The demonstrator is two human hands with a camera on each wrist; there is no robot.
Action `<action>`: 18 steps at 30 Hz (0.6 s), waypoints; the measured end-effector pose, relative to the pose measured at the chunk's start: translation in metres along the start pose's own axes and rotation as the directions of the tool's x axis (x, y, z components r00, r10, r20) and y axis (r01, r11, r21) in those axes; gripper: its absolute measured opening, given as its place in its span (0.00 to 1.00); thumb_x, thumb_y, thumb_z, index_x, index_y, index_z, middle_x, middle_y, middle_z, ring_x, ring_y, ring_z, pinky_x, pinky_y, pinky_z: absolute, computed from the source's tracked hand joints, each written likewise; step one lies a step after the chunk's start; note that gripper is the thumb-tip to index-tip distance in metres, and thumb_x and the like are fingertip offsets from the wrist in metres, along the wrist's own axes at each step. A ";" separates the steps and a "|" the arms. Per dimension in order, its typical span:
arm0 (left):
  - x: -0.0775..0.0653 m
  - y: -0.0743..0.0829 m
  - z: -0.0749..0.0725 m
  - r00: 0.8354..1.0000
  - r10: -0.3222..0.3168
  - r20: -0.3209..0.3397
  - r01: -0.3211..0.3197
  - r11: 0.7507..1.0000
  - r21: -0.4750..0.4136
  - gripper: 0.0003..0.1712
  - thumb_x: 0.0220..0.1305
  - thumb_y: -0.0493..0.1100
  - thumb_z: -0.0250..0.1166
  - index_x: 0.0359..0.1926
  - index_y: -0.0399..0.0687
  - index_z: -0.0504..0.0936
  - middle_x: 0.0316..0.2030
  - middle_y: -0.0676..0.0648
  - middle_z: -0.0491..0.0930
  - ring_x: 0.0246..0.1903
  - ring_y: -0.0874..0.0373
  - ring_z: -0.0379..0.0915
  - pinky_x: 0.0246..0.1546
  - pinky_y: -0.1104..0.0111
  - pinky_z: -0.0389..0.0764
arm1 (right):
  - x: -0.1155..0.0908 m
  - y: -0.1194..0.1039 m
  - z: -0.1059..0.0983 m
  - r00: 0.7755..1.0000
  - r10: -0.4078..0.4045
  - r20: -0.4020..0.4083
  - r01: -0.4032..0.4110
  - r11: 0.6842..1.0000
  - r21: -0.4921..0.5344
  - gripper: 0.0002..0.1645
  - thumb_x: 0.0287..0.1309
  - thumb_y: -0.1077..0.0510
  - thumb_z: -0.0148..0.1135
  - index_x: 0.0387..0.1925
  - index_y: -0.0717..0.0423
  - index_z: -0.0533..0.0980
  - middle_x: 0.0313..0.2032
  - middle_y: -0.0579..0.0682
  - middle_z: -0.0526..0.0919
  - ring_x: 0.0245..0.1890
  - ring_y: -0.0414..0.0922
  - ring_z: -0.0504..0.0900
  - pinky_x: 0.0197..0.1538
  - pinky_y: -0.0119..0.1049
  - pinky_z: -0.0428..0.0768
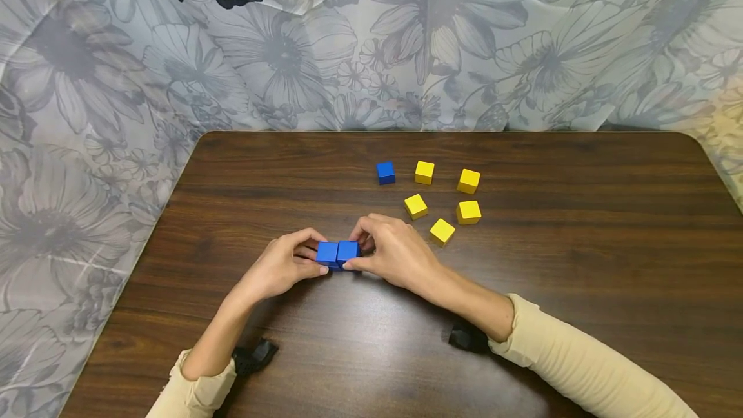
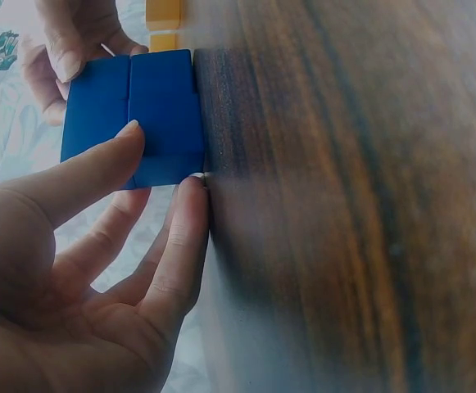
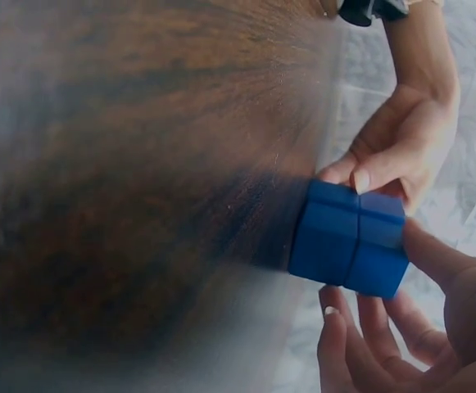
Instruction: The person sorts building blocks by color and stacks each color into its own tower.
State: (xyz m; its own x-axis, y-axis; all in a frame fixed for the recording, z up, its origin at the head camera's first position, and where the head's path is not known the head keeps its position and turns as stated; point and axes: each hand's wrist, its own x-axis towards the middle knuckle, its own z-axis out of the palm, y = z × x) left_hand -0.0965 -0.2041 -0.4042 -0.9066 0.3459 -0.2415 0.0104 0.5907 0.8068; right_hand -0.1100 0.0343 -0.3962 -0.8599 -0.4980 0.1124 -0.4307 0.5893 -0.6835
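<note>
Four smooth blue cubes (image 1: 338,253) are sitting in the grip btwn both hands, stacked 2 wide x 2 high, faces touching, lower pair resting on the tbl. L hand (image 1: 286,264) is gripping the L end, thumb pressing the near face, fingers curling behind & round the end. R hand (image 1: 397,251) is pinching the R end, thumb on the near side, fingers at the back. Beyond R hand, up & to the R of the grip, 5 yellow cubes (image 1: 468,212) are lying loose, apart from each other; a lone blue cube (image 1: 386,173) is sitting straight beyond R hand, L of them. Dark brown wood-grain tbl (image 1: 580,244) is extending all round the grip. Nearer the person, cream sleeves (image 1: 586,353) are covering the forearms, w/ a black device (image 1: 255,357) showing by L wrist. Far side of tbl, grey-white floral cloth (image 1: 429,50) is hanging.
</note>
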 end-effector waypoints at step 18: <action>0.001 -0.001 0.000 1.000 0.004 -0.004 -0.004 1.000 -0.002 0.18 0.58 0.38 0.74 0.49 0.44 0.81 0.42 0.43 0.83 0.42 0.52 0.82 0.42 0.61 0.83 | 0.000 0.001 0.002 1.000 -0.021 -0.004 0.021 1.000 0.010 0.23 0.41 0.48 0.83 0.37 0.50 0.80 0.34 0.41 0.83 0.33 0.37 0.84 0.33 0.27 0.79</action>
State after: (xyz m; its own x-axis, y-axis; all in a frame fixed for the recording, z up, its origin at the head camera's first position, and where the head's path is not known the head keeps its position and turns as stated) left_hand -0.0972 -0.2045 -0.4051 -0.9083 0.3452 -0.2361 0.0133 0.5881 0.8087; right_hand -0.1094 0.0331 -0.3983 -0.8515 -0.5080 0.1297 -0.4462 0.5724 -0.6879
